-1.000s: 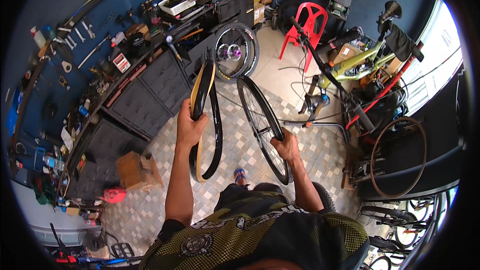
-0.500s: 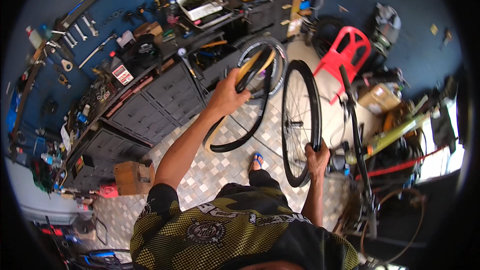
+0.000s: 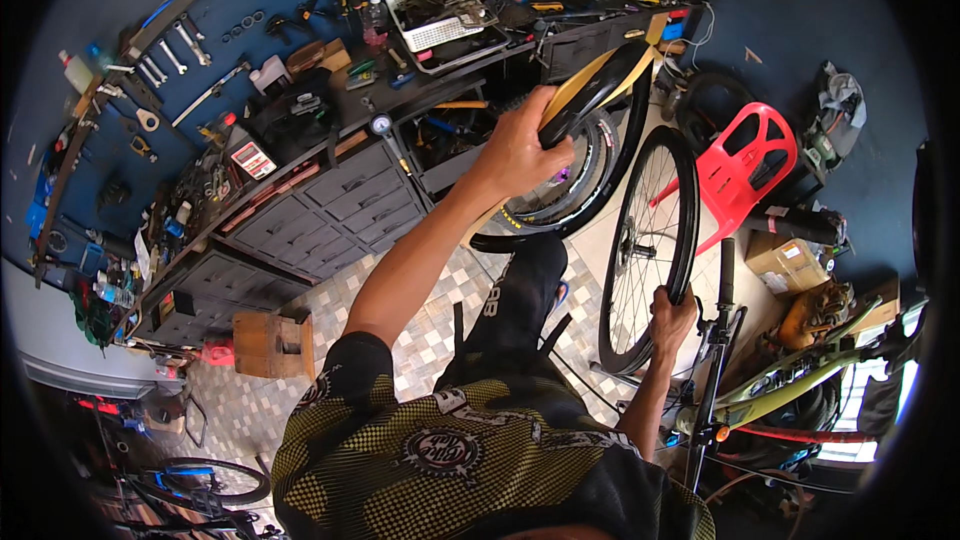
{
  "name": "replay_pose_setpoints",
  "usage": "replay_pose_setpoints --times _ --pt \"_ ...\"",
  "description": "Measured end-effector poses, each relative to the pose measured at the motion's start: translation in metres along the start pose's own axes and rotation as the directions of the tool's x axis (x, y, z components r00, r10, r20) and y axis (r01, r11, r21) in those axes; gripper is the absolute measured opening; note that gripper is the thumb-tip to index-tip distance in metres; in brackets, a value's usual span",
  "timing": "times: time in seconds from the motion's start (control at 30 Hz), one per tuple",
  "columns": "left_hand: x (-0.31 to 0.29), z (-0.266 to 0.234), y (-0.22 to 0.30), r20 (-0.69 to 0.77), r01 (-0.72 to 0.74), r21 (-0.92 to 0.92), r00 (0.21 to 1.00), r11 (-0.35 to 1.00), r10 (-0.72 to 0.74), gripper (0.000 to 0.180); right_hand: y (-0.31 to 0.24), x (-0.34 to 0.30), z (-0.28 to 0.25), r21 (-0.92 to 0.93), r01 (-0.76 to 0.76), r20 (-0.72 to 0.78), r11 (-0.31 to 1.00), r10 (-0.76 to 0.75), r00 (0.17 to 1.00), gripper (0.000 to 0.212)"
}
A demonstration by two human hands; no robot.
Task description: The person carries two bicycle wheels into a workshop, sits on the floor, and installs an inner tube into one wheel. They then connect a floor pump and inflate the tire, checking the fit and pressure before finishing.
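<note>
My left hand (image 3: 525, 148) is closed around a loose bicycle tyre (image 3: 610, 88), black with tan sidewalls, held up in front of the bench. The tyre's lower loop hangs down past my forearm. On the right, my right hand (image 3: 672, 325) grips the near edge of a spoked bicycle wheel (image 3: 690, 210) with a black tyre on it. The wheel stands nearly upright, apart from the loose tyre. Behind the loose tyre, another bicycle wheel (image 3: 598, 168) rests by the bench, partly hidden.
A dark workbench with drawers (image 3: 345, 195) runs along the left, with a white basket (image 3: 435, 35) on top. A red plastic chair (image 3: 755, 165) stands beyond the wheel. Bicycle handlebars (image 3: 728, 270) rise close to my right arm. A wooden box (image 3: 270, 345) sits on the tiled floor.
My left hand has carried the loose tyre forward and to the right. The wheel in my right hand has shifted right. One of my legs now shows farther forward, and the view has shifted.
</note>
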State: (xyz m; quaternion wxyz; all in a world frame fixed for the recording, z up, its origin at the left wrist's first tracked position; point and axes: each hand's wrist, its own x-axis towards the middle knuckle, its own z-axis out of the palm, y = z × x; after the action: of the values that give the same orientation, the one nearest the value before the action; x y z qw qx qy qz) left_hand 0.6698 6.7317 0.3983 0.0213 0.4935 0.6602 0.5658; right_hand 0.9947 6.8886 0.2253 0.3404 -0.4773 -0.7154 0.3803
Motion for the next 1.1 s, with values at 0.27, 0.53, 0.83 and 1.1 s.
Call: replay_pose_setpoints --times 0.27,0.53,0.83,1.1 --pt "0.081 0.086 -0.084 0.095 -0.033 -0.069 0.995 0.997 0.039 0.053 0.016 0.057 0.025 -0.053 -0.147 0.014 0.988 0.148 0.989 0.023" --pt "0.173 0.153 -0.185 0.312 0.081 -0.074 0.949 0.994 -0.054 0.056 0.071 0.154 0.084 -0.194 -0.342 -0.033 0.920 0.342 0.939 0.023" --pt "0.276 0.232 -0.253 0.513 0.127 -0.288 0.858 0.949 0.041 0.055 0.074 0.239 0.079 -0.137 -0.547 -0.244 0.826 0.507 0.827 0.038" --pt "0.342 0.327 -0.217 0.742 0.227 -0.351 0.659 0.909 0.122 0.043 0.032 0.253 0.038 -0.043 -0.695 -0.459 0.717 0.604 0.652 0.045"
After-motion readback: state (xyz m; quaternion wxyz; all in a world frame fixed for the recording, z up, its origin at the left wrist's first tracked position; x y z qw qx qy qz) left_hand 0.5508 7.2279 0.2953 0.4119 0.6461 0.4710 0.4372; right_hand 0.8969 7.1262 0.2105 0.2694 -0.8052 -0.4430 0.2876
